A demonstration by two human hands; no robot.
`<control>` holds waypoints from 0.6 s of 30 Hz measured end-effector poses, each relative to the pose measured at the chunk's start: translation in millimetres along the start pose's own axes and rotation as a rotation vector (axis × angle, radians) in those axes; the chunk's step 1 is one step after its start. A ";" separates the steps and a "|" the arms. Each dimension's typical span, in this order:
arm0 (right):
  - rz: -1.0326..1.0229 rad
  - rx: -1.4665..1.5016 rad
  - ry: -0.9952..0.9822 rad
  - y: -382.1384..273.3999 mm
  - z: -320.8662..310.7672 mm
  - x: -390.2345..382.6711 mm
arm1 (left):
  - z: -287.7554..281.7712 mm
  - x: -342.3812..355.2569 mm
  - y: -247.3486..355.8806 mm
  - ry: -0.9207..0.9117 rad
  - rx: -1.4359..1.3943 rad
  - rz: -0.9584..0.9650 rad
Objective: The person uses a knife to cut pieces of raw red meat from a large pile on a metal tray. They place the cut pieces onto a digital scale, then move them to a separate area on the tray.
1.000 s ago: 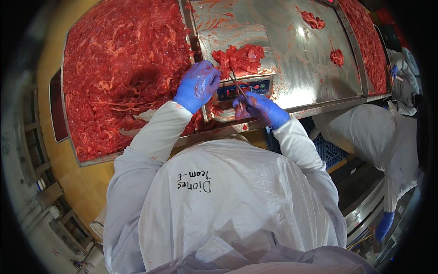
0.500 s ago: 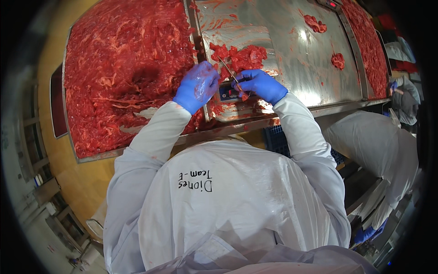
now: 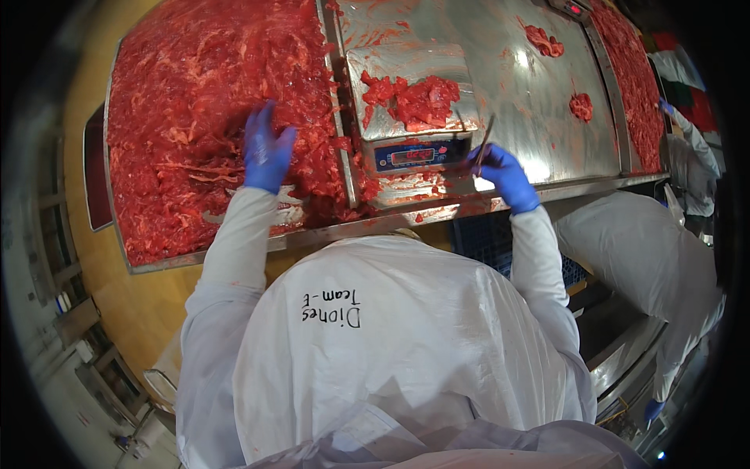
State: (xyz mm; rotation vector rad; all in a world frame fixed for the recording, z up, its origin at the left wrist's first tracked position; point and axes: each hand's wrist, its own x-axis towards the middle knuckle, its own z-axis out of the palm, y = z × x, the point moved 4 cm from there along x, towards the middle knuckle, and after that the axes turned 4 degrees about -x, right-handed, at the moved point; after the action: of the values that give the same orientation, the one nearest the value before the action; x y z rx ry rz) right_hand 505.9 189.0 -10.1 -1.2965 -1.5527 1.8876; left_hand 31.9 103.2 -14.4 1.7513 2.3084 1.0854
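1. Left hand (image 3: 269,152): fingers spread, over the meat heap (image 3: 211,94); contact unclear to us.
2. Right hand (image 3: 501,176): we grip a thin tool (image 3: 487,133) beside the scale (image 3: 418,156).
3. Chunks (image 3: 426,103) on the scale's plate (image 3: 422,62).

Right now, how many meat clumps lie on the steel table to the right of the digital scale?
2: the larger meat clump toward the picture's top, and the smaller meat clump below, farther right. The right hand may hide others.
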 end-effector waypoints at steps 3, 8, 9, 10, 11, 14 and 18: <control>-0.047 0.012 -0.078 -52.4 19.1 20.0 | 39.2 22.7 106.4 -0.259 -0.024 0.079; -0.227 -0.009 -0.011 -70.9 53.8 73.9 | 63.3 30.0 195.6 -0.614 -0.444 0.299; -0.236 0.127 0.041 -70.0 54.8 71.7 | 51.1 34.2 191.4 -0.595 -0.516 0.242; -0.239 0.124 0.076 -71.1 60.3 66.3 | 41.5 37.7 184.4 -0.571 -0.586 0.187; -0.242 0.119 0.111 -72.1 70.3 56.4 | 45.2 27.5 164.2 -0.473 -0.437 0.200; -0.286 -0.214 0.007 -90.1 128.0 22.5 | 28.4 -10.3 133.3 -0.369 -0.469 0.263; -0.800 -0.865 -0.026 -81.7 193.2 56.1 | 36.7 -42.1 65.9 -0.126 -0.426 0.031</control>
State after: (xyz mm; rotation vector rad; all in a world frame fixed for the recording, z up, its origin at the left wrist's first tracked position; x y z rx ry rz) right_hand 297.6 148.1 35.0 -0.6733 -2.5199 0.7427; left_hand 117.4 92.6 -21.0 1.6365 1.8134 1.3099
